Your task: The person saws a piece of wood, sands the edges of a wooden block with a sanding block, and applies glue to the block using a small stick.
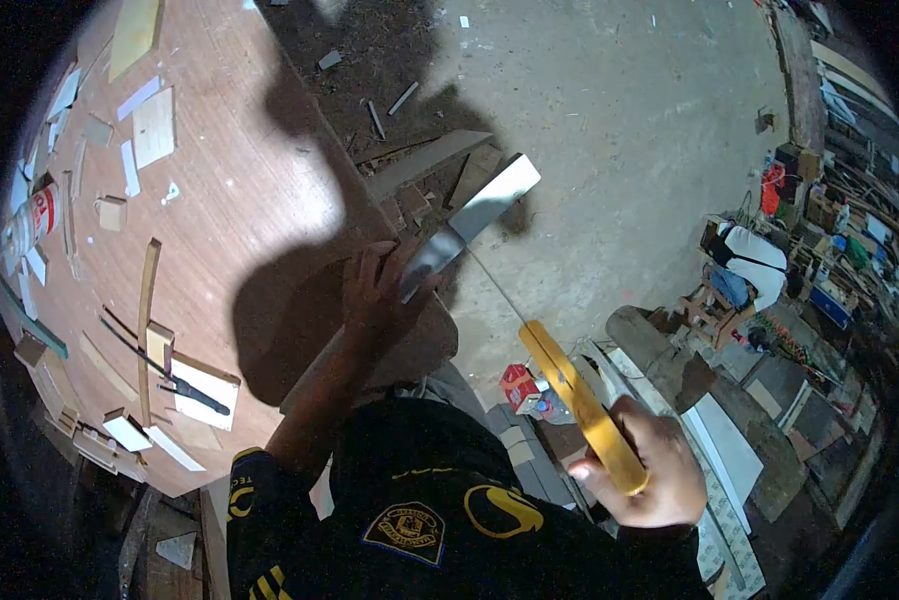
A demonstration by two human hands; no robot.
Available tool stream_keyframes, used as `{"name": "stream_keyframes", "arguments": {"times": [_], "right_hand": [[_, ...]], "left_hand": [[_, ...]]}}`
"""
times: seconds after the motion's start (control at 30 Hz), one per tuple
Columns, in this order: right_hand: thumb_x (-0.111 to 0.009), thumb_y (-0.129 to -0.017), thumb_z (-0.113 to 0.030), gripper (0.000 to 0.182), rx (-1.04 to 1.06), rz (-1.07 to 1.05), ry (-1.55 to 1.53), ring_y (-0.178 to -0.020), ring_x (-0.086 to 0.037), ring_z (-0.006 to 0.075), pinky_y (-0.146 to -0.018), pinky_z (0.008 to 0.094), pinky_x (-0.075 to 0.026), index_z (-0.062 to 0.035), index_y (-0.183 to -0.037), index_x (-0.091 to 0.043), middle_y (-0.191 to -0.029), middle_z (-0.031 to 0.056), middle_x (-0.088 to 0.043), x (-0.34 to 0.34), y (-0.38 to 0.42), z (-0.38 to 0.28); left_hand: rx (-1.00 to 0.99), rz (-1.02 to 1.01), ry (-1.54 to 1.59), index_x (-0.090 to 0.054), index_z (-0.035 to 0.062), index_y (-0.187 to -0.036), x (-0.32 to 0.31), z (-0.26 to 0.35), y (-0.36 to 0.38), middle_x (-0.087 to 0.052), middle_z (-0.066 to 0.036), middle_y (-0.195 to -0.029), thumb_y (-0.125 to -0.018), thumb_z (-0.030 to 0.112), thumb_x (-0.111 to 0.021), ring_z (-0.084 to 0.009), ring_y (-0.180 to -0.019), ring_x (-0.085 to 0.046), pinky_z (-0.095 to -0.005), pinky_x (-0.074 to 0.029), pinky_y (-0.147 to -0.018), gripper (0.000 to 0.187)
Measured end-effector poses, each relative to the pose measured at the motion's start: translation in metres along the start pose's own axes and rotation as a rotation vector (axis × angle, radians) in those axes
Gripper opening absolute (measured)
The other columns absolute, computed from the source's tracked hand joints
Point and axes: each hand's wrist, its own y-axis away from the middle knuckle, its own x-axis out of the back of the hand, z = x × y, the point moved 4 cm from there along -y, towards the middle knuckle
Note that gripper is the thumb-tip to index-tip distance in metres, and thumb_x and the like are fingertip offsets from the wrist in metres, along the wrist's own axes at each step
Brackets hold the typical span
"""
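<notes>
My left hand (377, 292) presses a flat pale strip of board (489, 205) down at the edge of the wooden table (219, 150), its fingers closed around it. The far end of the strip sticks out past the table edge, over the floor. In my right hand (659, 468) is a handsaw (577, 395) with a long yellow handle, gripped near the handle's end. Its thin blade, seen almost edge-on, reaches up to the side of the strip, just beyond my left fingers.
Scraps of wood, a black cable tool (201, 393) and a white-and-red can (31, 220) lie on the table at left. Offcuts (424, 165) litter the floor beyond its edge. At right are a red box (519, 388), a log (641, 335) and piled clutter.
</notes>
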Motion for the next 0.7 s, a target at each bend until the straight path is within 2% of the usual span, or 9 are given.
{"name": "stream_keyframes", "arguments": {"times": [0.07, 0.13, 0.17, 0.3, 0.37, 0.47, 0.53, 0.63, 0.7], "right_hand": [[-0.072, -0.084, -0.030, 0.040, 0.011, 0.017, -0.023, -0.053, -0.062, 0.0289, -0.046, 0.0375, -0.048, -0.0035, -0.107, -0.054, -0.075, 0.0113, -0.060, -0.001, -0.001, -0.001], [-0.074, -0.083, -0.032, 0.038, -0.015, 0.034, 0.007, -0.051, -0.060, 0.0216, -0.045, 0.0334, -0.045, -0.0027, -0.097, -0.054, -0.069, 0.0073, -0.057, -0.002, 0.002, 0.000], [-0.075, -0.082, -0.034, 0.039, -0.045, 0.046, 0.040, -0.048, -0.057, 0.0144, -0.043, 0.0293, -0.041, -0.0020, -0.088, -0.054, -0.062, 0.0034, -0.054, -0.002, 0.004, 0.001], [-0.076, -0.080, -0.040, 0.043, -0.081, 0.022, 0.058, -0.044, -0.055, 0.0143, -0.040, 0.0297, -0.039, -0.0024, -0.087, -0.056, -0.062, 0.0034, -0.056, -0.004, 0.004, -0.003], [-0.076, -0.079, -0.040, 0.043, -0.071, 0.068, 0.046, -0.044, -0.056, 0.0146, -0.040, 0.0298, -0.039, -0.0027, -0.087, -0.057, -0.062, 0.0035, -0.056, -0.009, 0.006, -0.004], [-0.079, -0.076, -0.044, 0.047, -0.086, 0.188, 0.030, -0.042, -0.052, 0.0162, -0.041, 0.0296, -0.037, -0.0027, -0.082, -0.058, -0.059, 0.0028, -0.054, -0.008, 0.006, -0.005], [-0.076, -0.081, -0.029, 0.045, 0.033, 0.104, 0.101, -0.067, -0.063, 0.0346, -0.058, 0.0405, -0.050, -0.0077, -0.112, -0.052, -0.085, 0.0142, -0.061, -0.004, 0.006, -0.013], [-0.077, -0.081, -0.029, 0.045, -0.023, 0.050, 0.092, -0.064, -0.060, 0.0335, -0.056, 0.0387, -0.048, -0.0049, -0.109, -0.053, -0.082, 0.0144, -0.059, 0.002, 0.002, -0.017], [-0.078, -0.079, -0.033, 0.046, -0.063, 0.078, 0.127, -0.060, -0.058, 0.0319, -0.055, 0.0377, -0.046, -0.0025, -0.105, -0.054, -0.076, 0.0134, -0.057, 0.006, -0.001, -0.021]], "left_hand": [[-0.029, 0.049, 0.014, -0.060, 0.0076, -0.119, -0.006, -0.002, -0.013, -0.056, -0.013, -0.106, -0.081, 0.026, -0.072, -0.0291, -0.097, -0.056, -0.0430, -0.046, -0.084, 0.044], [0.220, 0.178, 0.281, -0.063, 0.0057, -0.112, -0.002, -0.003, -0.047, -0.057, -0.013, -0.104, -0.085, 0.024, -0.069, -0.0303, -0.097, -0.056, -0.0406, -0.047, -0.083, 0.033], [0.179, 0.204, 0.322, -0.063, 0.0050, -0.111, 0.000, 0.003, -0.071, -0.059, -0.014, -0.104, -0.086, 0.022, -0.068, -0.0300, -0.097, -0.057, -0.0401, -0.047, -0.082, 0.031], [0.054, 0.144, 0.575, -0.066, 0.0017, -0.097, -0.027, 0.014, -0.158, -0.065, -0.016, -0.089, -0.088, 0.029, -0.066, -0.0283, -0.079, -0.061, -0.0383, -0.048, -0.071, 0.029], [0.056, -0.462, 0.534, -0.067, 0.0001, -0.083, -0.061, 0.019, -0.172, -0.065, -0.015, -0.069, -0.086, 0.043, -0.064, -0.0253, -0.060, -0.059, -0.0370, -0.048, -0.062, 0.043], [-0.073, -0.670, 0.568, -0.067, 0.0000, -0.074, -0.077, 0.023, -0.172, -0.061, -0.015, -0.059, -0.083, 0.053, -0.064, -0.0222, -0.052, -0.057, -0.0361, -0.046, -0.055, 0.054], [-0.060, -0.684, 0.544, -0.067, -0.0012, -0.075, -0.083, 0.020, -0.168, -0.062, -0.017, -0.061, -0.082, 0.051, -0.065, -0.0239, -0.054, -0.058, -0.0376, -0.047, -0.056, 0.052], [-0.040, -0.694, 0.467, -0.067, -0.0036, -0.077, -0.082, 0.013, -0.167, -0.064, -0.020, -0.065, -0.081, 0.045, -0.068, -0.0274, -0.057, -0.062, -0.0408, -0.048, -0.058, 0.049], [-0.054, -0.656, 0.324, -0.066, -0.0017, -0.087, -0.082, 0.018, -0.166, -0.065, -0.020, -0.077, -0.083, 0.040, -0.069, -0.0366, -0.074, -0.065, -0.0429, -0.050, -0.065, 0.042]]}}
